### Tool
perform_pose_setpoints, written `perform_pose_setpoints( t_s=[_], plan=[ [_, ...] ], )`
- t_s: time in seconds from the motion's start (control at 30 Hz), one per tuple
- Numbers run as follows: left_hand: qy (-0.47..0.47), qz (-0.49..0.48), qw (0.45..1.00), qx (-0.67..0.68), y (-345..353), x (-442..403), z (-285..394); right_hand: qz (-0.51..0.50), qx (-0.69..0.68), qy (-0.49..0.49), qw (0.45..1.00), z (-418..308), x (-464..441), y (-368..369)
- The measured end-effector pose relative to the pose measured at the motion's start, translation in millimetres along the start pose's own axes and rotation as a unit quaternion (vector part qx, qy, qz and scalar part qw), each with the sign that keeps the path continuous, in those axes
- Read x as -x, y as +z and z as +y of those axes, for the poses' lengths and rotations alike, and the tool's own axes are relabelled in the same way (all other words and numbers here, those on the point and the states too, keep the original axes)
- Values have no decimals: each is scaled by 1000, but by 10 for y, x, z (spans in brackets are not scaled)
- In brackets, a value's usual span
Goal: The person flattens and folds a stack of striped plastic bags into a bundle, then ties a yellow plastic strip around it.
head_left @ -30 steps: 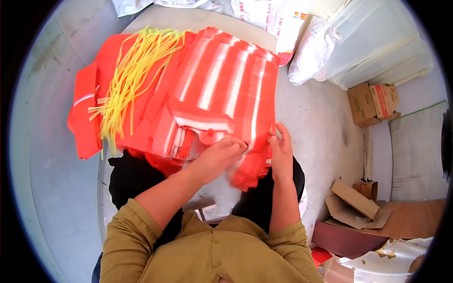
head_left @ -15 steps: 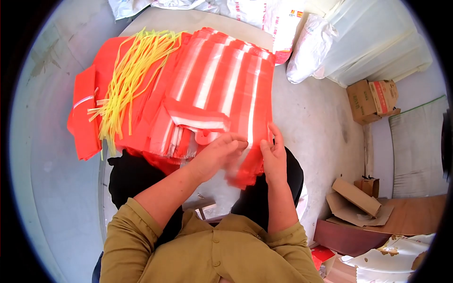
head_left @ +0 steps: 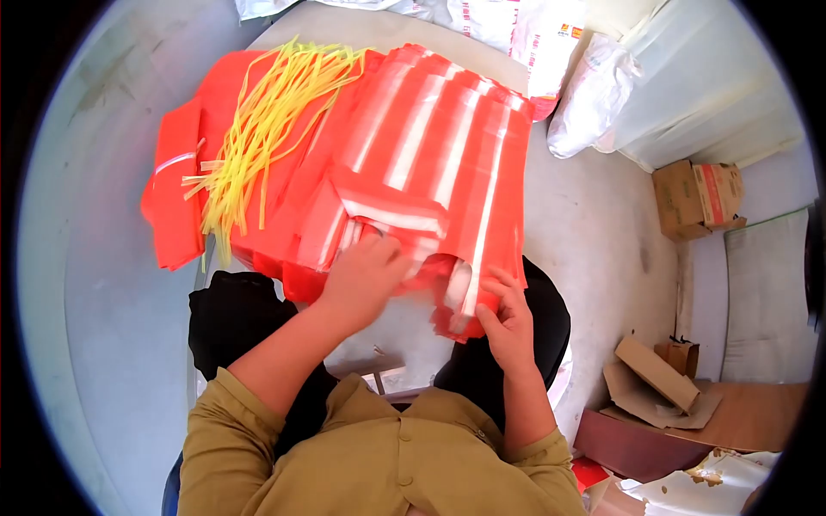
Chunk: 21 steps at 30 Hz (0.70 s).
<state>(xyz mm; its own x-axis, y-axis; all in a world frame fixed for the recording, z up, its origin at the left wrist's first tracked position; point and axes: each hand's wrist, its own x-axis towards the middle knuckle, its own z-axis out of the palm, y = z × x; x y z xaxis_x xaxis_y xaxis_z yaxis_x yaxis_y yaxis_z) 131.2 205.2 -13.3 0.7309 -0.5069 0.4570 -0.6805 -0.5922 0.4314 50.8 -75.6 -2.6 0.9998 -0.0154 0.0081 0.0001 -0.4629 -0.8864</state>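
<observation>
A thick stack of red-and-white striped plastic bags [head_left: 460, 146] lies before me, its near edge hanging over my lap. My left hand [head_left: 366, 275] is closed at the near edge, its fingertips partly hidden; a blurred red fold of bag runs from it toward the right. With thumb and fingers, my right hand [head_left: 509, 322] pinches the near right corner of the stack. Yellow plastic strips [head_left: 280, 129] lie in a loose bunch on more red sheets to the left. At the far left is a folded red bundle [head_left: 179, 193] tied with a pale band.
White printed sacks [head_left: 546, 52] stand behind the stack, with a stuffed white bag [head_left: 594, 95] at right. A cardboard box [head_left: 697, 198] sits by the right wall. Opened cardboard [head_left: 658, 383] lies on a brown surface [head_left: 748, 413] at lower right.
My left hand has moved left along the near edge, and the bag edge there has lifted and curled. My right hand has slid slightly down and right. The whole view has shifted a little.
</observation>
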Motion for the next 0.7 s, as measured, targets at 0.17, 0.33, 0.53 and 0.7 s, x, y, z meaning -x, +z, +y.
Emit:
perform_pose_setpoints(
  t_s=[0.17,0.33,0.53,0.7],
  plan=[
    [-14,19,999,-36,-3,-31,-134,-48,-151,87,983,-114,-21,-138],
    [-32,-3,999,-39,52,4,-100,-92,-190,52,976,-197,-301,-172],
    [-25,-9,998,-50,71,-8,-131,-106,-32,-28,993,-323,-675,-60],
    [-26,-16,998,-47,84,-7,-159,-88,104,-121,983,-470,-860,-2]
  ],
)
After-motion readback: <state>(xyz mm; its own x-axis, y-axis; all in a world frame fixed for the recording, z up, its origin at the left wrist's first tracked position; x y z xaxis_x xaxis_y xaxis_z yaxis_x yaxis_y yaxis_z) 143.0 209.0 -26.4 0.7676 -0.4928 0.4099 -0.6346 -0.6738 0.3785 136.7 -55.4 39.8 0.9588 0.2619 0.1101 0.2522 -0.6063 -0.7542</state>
